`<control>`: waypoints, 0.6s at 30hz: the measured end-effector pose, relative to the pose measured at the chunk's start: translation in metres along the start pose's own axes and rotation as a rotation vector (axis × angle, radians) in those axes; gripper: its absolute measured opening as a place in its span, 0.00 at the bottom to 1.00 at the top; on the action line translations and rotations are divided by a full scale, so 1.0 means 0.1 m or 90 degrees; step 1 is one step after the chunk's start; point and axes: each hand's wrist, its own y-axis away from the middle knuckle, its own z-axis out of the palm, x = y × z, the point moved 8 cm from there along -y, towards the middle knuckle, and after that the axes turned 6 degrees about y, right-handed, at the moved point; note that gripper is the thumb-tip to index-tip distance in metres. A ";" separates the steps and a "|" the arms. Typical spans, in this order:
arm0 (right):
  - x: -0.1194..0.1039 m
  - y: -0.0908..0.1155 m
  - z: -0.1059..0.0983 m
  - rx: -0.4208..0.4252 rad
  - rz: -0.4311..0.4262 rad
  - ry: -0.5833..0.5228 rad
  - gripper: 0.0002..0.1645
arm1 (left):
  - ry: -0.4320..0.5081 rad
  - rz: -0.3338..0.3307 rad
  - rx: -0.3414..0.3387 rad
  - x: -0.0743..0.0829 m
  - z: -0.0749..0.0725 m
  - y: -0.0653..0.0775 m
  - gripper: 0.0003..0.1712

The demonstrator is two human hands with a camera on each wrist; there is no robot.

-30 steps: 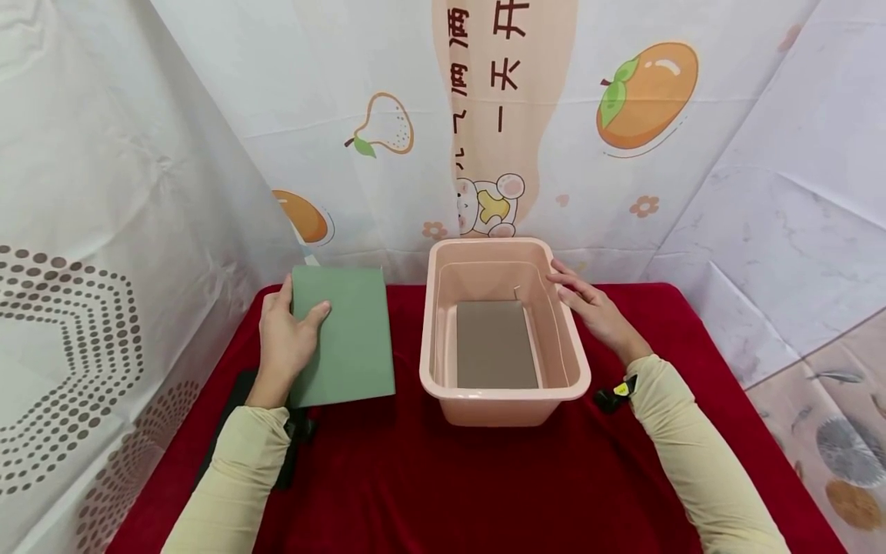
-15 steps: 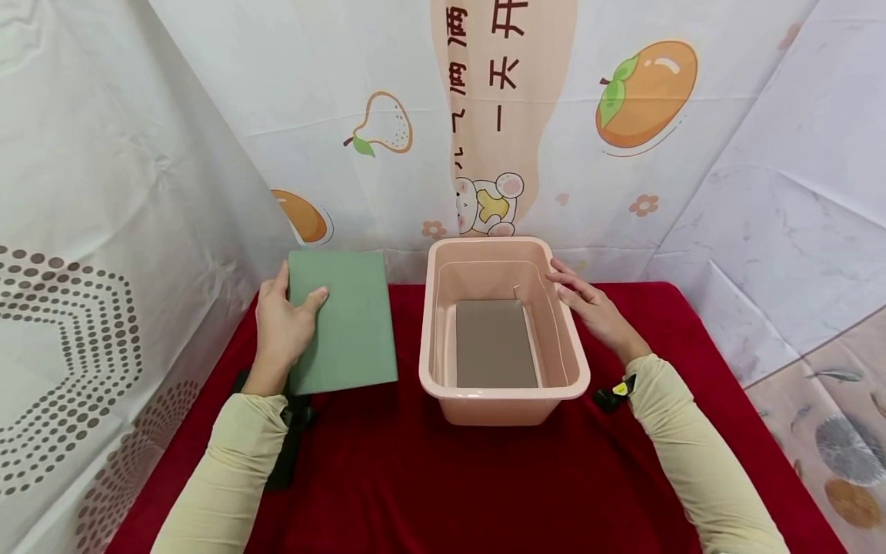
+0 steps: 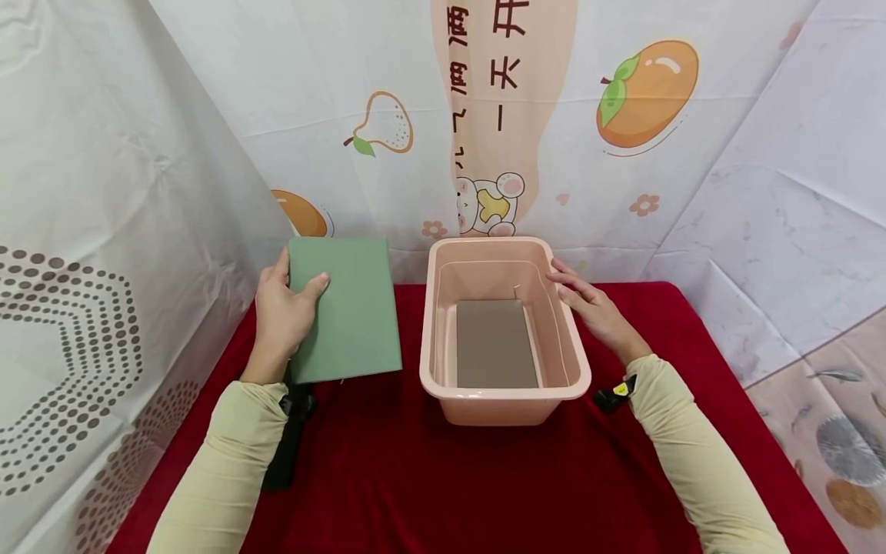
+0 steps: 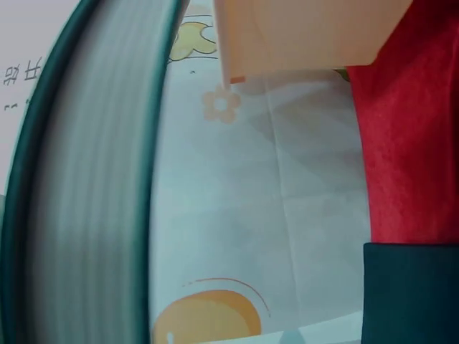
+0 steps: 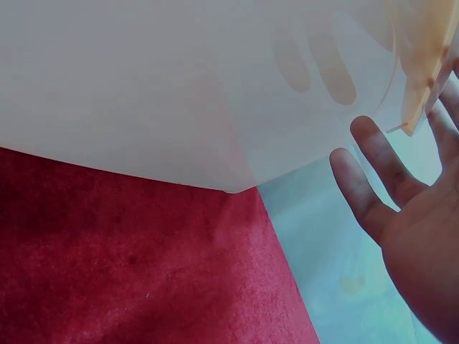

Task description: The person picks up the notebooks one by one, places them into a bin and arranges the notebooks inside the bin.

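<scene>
My left hand (image 3: 282, 315) grips a green hardcover book (image 3: 346, 308) by its left edge, thumb on the cover, and holds it above the table left of the tub. In the left wrist view, the pale page block (image 4: 93, 186) shows between dark green covers. A pink plastic tub (image 3: 477, 394) stands mid-table. Flat on its floor lies a grey-brown rectangular thing (image 3: 494, 346), book-like; its kind cannot be made out. My right hand (image 3: 598, 312) rests on the tub's right rim with fingers fairly straight. In the right wrist view, those fingers (image 5: 358, 190) extend along the tub's outer wall (image 5: 143, 86).
A dark flat item (image 3: 280, 462) lies on the red cloth (image 3: 457, 485) under my left forearm; its dark corner (image 4: 409, 294) also shows in the left wrist view. Printed curtains (image 3: 277, 100) hang behind the table and along both sides.
My left hand has lifted the green book upward and slightly away, its far edge now higher against the curtain. The right hand and tub have stayed put.
</scene>
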 end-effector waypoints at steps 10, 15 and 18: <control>0.00 0.00 -0.01 0.004 -0.002 -0.005 0.27 | 0.048 -0.046 -0.036 0.06 0.08 -0.06 0.44; 0.00 0.01 -0.01 0.005 -0.008 -0.002 0.26 | 0.061 -0.077 -0.055 0.05 0.12 -0.09 0.44; 0.00 0.01 0.00 0.002 -0.012 -0.004 0.27 | 0.073 -0.087 -0.063 0.05 0.14 -0.09 0.44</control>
